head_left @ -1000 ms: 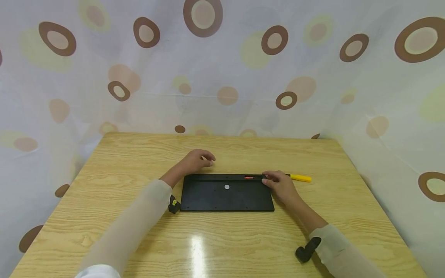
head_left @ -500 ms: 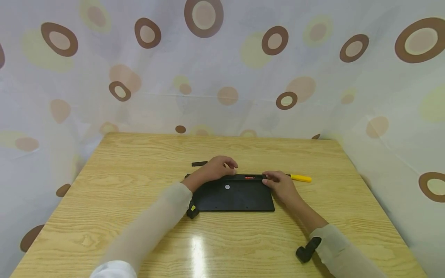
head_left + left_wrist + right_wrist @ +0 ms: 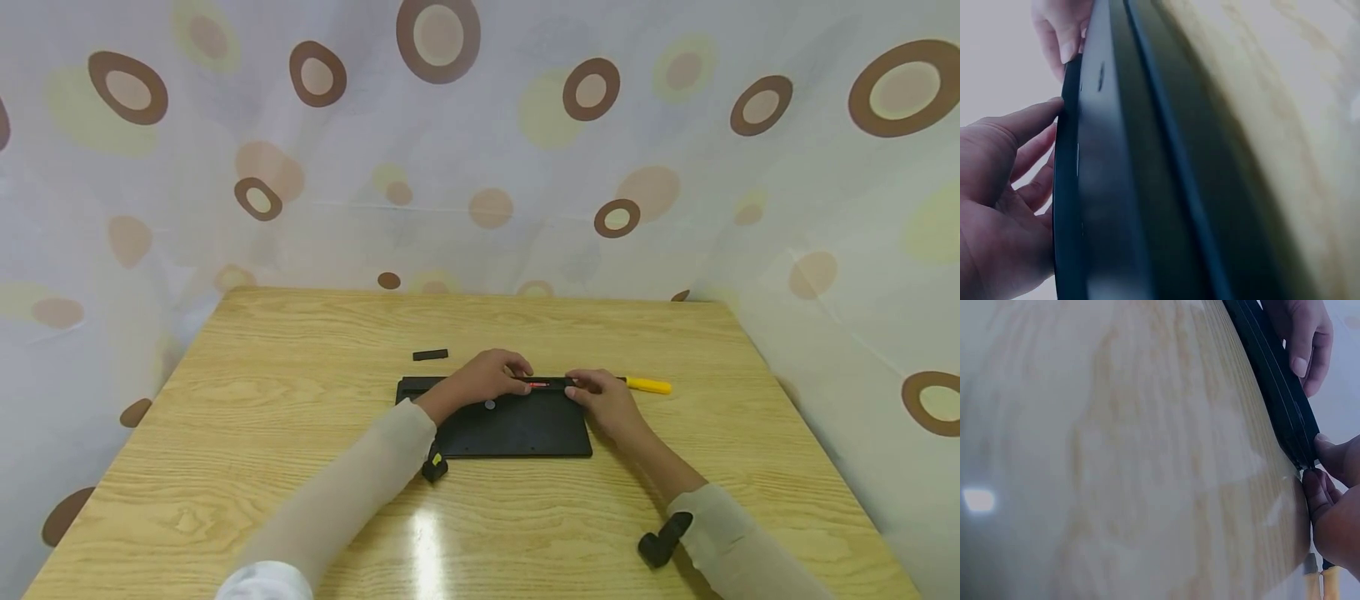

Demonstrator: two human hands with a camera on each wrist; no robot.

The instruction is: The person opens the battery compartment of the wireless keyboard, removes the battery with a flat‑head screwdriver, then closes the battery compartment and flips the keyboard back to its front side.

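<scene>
A black keyboard [image 3: 517, 429] lies face down on the table, its raised back ridge on the far side. In that ridge a small red battery [image 3: 537, 385] shows in a slot. My left hand [image 3: 487, 377] reaches across the keyboard, thumb and fingertips beside the battery; in the left wrist view its thumb [image 3: 1035, 122] meets the ridge's edge. Whether it touches the battery is hard to see. At the ridge's right end, my right hand [image 3: 609, 400] pinches the keyboard between thumb [image 3: 1330, 453] and fingers. A small black battery cover [image 3: 430, 355] lies behind the keyboard.
Just right of the right hand is a yellow-handled tool [image 3: 649, 386], its front part hidden. Each wrist carries a small black camera. The wooden table [image 3: 480, 533] ends at a patterned cloth [image 3: 480, 150] behind and at the sides.
My left hand has moved right along the ridge to the battery slot. The battery cover, out of sight a second ago, now shows behind the keyboard. My right hand stays put.
</scene>
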